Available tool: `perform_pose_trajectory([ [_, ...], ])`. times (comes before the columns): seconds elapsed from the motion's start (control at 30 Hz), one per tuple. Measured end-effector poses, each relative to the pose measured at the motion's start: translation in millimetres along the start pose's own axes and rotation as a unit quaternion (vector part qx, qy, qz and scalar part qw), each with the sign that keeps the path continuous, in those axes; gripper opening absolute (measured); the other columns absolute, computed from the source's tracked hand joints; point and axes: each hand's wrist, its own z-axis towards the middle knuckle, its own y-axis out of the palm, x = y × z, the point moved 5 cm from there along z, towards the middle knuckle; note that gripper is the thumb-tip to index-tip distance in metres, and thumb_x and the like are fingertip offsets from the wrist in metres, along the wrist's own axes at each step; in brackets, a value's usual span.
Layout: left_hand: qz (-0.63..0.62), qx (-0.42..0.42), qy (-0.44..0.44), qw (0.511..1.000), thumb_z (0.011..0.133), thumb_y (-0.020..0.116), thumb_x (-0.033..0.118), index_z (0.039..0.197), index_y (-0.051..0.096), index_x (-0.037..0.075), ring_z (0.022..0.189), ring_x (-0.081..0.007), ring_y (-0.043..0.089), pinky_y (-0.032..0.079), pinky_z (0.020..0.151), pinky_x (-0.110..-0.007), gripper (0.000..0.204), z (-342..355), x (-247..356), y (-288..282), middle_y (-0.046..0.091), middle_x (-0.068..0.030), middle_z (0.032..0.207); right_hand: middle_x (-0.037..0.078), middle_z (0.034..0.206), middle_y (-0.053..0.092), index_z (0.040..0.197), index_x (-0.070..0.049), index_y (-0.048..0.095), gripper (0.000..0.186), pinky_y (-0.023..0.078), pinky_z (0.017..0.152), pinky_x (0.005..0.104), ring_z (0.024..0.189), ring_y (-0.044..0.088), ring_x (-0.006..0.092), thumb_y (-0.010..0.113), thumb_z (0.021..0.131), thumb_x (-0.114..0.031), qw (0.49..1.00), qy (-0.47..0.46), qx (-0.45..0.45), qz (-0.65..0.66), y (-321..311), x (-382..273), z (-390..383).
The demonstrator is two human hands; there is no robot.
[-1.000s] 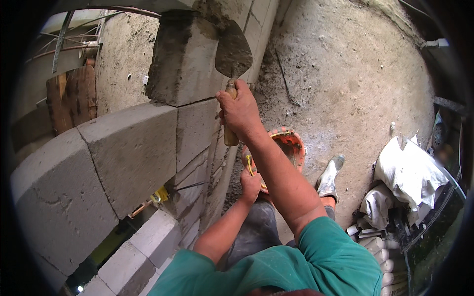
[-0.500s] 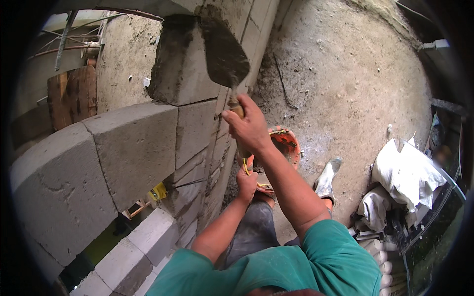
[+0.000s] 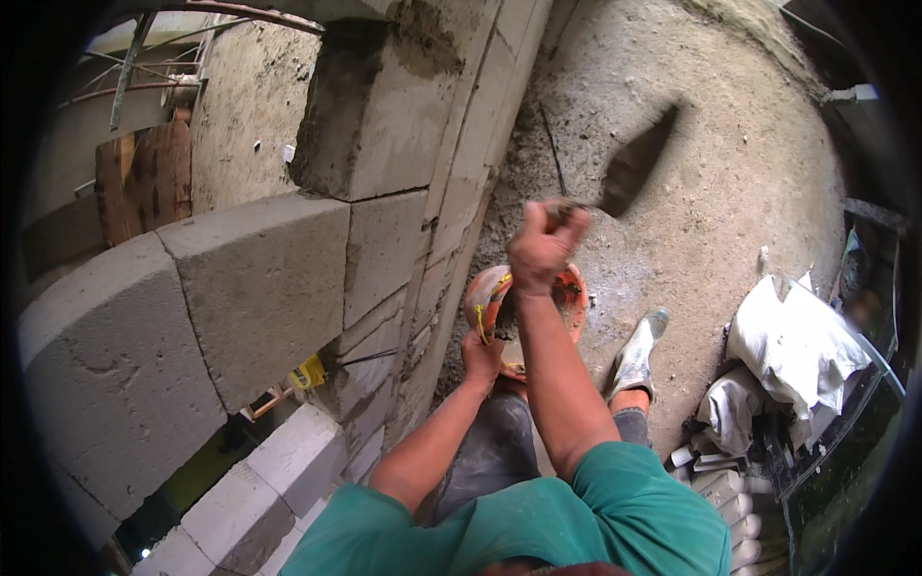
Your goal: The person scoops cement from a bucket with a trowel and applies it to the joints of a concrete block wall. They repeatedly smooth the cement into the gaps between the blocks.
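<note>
My right hand (image 3: 545, 252) is closed on the handle of a trowel (image 3: 642, 161), whose dark, motion-blurred blade points up and right over the floor. Below that hand is an orange bucket (image 3: 574, 312) with a yellow strip along its edge and grey stuff inside; my right forearm hides part of it. My left hand (image 3: 480, 357) is closed at the bucket's left side and seems to grip its edge, though the fingertips are partly hidden. To the left stands a wall of grey blocks (image 3: 259, 288). A dark damp patch (image 3: 423, 36) marks the wall's upper part.
Rough dirt floor (image 3: 711, 221) spreads to the right, with a thin dark rod (image 3: 554, 154) lying on it. White sacks (image 3: 792, 336) are heaped at the right above stacked pale tubes (image 3: 735, 509). Paler blocks (image 3: 254, 499) sit at the lower left.
My right hand has swung the trowel away from the wall, right over the floor, its blade turned. The bucket has shifted or tilted slightly; my left hand stays beside it.
</note>
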Motion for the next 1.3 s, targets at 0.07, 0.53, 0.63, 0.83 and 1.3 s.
perform_pose_trajectory([
  [0.07, 0.021, 0.007, -0.009, 1.000, 0.070, 0.053, -0.008, 0.125, 0.063, 0.002, 0.075, -0.0055, 0.049, 0.041, 0.071, -0.021, 0.057, -2, 6, -1, 0.056, 0.0038, 0.089, 0.018, 0.099, 0.061, 0.117, 0.001, 0.049, 0.033, 0.050, 0.078, 0.0406, 0.086, 0.062, 0.0312, 0.064, 0.088, -0.009, 0.992, -0.018, -0.083, -0.095, 27, 5, 0],
  [0.53, -0.049, 0.025, 0.057, 0.997, 0.073, 0.057, -0.003, 0.096, 0.062, 0.004, 0.073, -0.0106, 0.055, 0.046, 0.070, -0.029, 0.024, 4, -8, -4, 0.056, 0.0021, 0.077, 0.003, 0.077, 0.056, 0.106, -0.008, 0.055, 0.018, 0.053, 0.048, 0.0318, 0.058, 0.057, 0.0129, 0.058, 0.093, -0.021, 0.816, 0.500, -0.171, 0.237, 36, -29, -32],
  [0.63, -0.116, -0.006, 0.083, 0.990, 0.078, 0.054, -0.008, 0.109, 0.063, 0.002, 0.086, -0.0140, 0.064, 0.051, 0.077, -0.030, 0.033, 8, -6, 3, 0.066, -0.0028, 0.091, 0.003, 0.075, 0.056, 0.104, -0.009, 0.054, 0.019, 0.052, 0.050, 0.0315, 0.058, 0.056, 0.0139, 0.057, 0.094, -0.024, 0.731, 0.524, -0.237, 0.367, 62, -42, -41],
  [0.83, -0.187, -0.115, 0.062, 0.974, 0.089, 0.064, -0.002, 0.118, 0.060, 0.000, 0.098, -0.0146, 0.064, 0.053, 0.085, -0.031, 0.030, -1, 14, 7, 0.067, -0.0057, 0.112, 0.003, 0.070, 0.055, 0.099, -0.010, 0.054, 0.020, 0.049, 0.050, 0.0312, 0.056, 0.055, 0.0149, 0.055, 0.092, -0.028, 0.703, 0.526, -0.292, 0.381, 93, -65, -26],
  [1.3, -0.149, 0.015, 0.020, 0.988, 0.085, 0.072, 0.004, 0.101, 0.066, 0.004, 0.081, -0.0111, 0.063, 0.052, 0.073, -0.027, 0.017, 0, 13, -4, 0.069, -0.0024, 0.094, 0.005, 0.069, 0.055, 0.097, -0.010, 0.049, 0.015, 0.049, 0.045, 0.0331, 0.051, 0.056, 0.0156, 0.053, 0.093, -0.024, 0.761, 0.449, -0.416, 0.214, 100, -152, -25],
])
